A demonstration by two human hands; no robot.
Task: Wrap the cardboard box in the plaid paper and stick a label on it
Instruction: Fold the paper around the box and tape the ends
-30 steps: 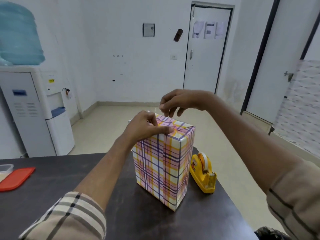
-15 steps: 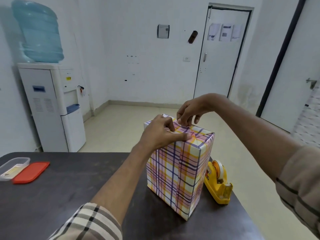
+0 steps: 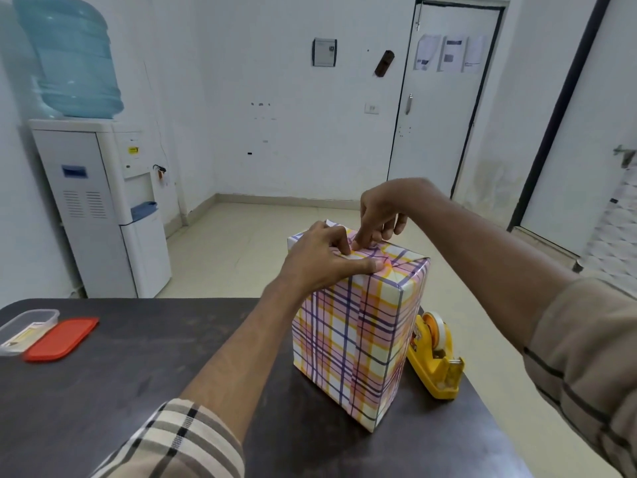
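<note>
The box (image 3: 358,332) stands upright on the dark table (image 3: 138,374), covered in pink, yellow and purple plaid paper. My left hand (image 3: 320,260) lies on the box's top, thumb and fingers pressing the folded paper flaps flat. My right hand (image 3: 382,212) reaches in from the right, its fingertips pinching down on the top fold beside my left fingers. A small white paper corner sticks up at the top's far edge. Whether a strip of tape is under my right fingers cannot be made out. No label is visible.
A yellow tape dispenser (image 3: 436,357) sits on the table just right of the box. At the table's left edge lie a clear plastic container (image 3: 24,331) and its red lid (image 3: 62,338). A water cooler (image 3: 100,201) stands behind the table.
My right hand has come down from above the box onto its top fold. My left hand stayed pressed on the top. The camera view shifted left.
</note>
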